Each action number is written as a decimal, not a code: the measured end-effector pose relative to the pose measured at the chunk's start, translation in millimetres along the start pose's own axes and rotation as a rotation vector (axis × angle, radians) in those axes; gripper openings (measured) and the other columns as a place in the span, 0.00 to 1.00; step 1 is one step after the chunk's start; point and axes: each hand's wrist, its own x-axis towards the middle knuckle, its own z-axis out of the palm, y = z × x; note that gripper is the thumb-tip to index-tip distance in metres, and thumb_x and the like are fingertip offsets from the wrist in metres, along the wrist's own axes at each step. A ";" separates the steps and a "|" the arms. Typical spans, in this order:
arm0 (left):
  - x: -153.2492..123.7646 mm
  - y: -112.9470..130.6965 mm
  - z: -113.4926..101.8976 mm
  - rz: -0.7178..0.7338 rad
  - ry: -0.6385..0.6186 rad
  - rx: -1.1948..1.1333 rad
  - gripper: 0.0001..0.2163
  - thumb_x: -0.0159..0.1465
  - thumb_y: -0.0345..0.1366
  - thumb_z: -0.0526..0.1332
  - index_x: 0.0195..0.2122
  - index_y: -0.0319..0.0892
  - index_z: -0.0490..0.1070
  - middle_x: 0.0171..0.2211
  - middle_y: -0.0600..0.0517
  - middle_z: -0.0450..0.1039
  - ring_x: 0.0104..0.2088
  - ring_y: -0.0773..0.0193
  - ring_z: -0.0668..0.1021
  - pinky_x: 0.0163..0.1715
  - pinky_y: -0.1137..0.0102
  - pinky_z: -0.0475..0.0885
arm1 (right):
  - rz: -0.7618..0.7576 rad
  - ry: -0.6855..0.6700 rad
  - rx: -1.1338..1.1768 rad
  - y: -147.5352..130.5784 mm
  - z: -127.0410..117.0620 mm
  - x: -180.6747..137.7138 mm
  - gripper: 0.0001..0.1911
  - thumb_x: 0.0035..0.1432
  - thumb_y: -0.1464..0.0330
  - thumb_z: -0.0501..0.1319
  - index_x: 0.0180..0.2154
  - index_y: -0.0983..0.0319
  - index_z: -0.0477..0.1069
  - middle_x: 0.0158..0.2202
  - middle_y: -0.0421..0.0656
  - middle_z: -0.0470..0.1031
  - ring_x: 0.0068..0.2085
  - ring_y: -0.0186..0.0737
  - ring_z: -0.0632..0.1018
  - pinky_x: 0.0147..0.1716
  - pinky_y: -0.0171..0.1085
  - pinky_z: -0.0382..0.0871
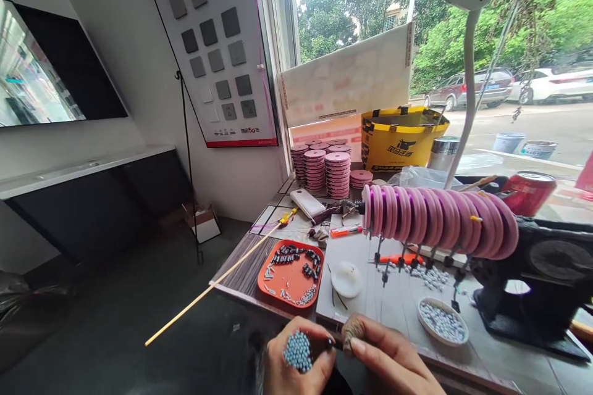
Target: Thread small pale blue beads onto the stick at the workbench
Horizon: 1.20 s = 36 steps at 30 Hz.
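Note:
My left hand (319, 373) is closed around a cluster of small round blue-grey beads (297, 352); whether they are loose or bundled rods seen end-on I cannot tell. Its thumb and forefinger also pinch a small dark piece (330, 343). Right beside it, my right hand (393, 361) grips a rough brownish lump (354, 331) between thumb and fingers, close to the dark piece. Both hands are at the table's front edge. Ahead of them lie a white dish (346, 279) and an orange-red tray (265, 284) holding black and silvery small parts.
A row of pink discs (430, 219) on a black machine (551, 259) juts over the table, with dark weights hanging below. A bowl of pale beads (443, 321) stands at right. Pink spools (337, 174), a yellow bag (402, 136) and a long stick (213, 284) are around.

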 end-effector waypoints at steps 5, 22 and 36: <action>0.0 -7.5 1.4 0.036 0.002 0.018 0.01 0.48 0.33 0.63 0.23 0.45 0.74 0.21 0.54 0.77 0.20 0.65 0.75 0.22 0.75 0.67 | -0.037 -0.118 -0.055 1.9 -6.0 3.1 0.19 0.54 0.52 0.59 0.27 0.62 0.62 0.24 0.36 0.56 0.27 0.32 0.59 0.26 0.29 0.56; 16.1 6.2 10.8 0.094 0.066 0.094 0.02 0.51 0.35 0.63 0.24 0.43 0.73 0.19 0.55 0.74 0.21 0.65 0.74 0.23 0.74 0.66 | -0.123 0.084 -0.619 -52.8 -12.1 8.3 0.23 0.54 0.46 0.55 0.34 0.59 0.71 0.35 0.45 0.72 0.40 0.44 0.72 0.41 0.35 0.67; 22.4 -4.3 13.8 0.198 0.077 0.060 0.00 0.52 0.35 0.63 0.25 0.46 0.73 0.22 0.57 0.77 0.23 0.66 0.76 0.26 0.76 0.67 | 0.129 -0.004 -0.431 -56.2 -15.7 28.0 0.17 0.47 0.53 0.59 0.23 0.60 0.62 0.30 0.39 0.66 0.39 0.43 0.68 0.45 0.39 0.58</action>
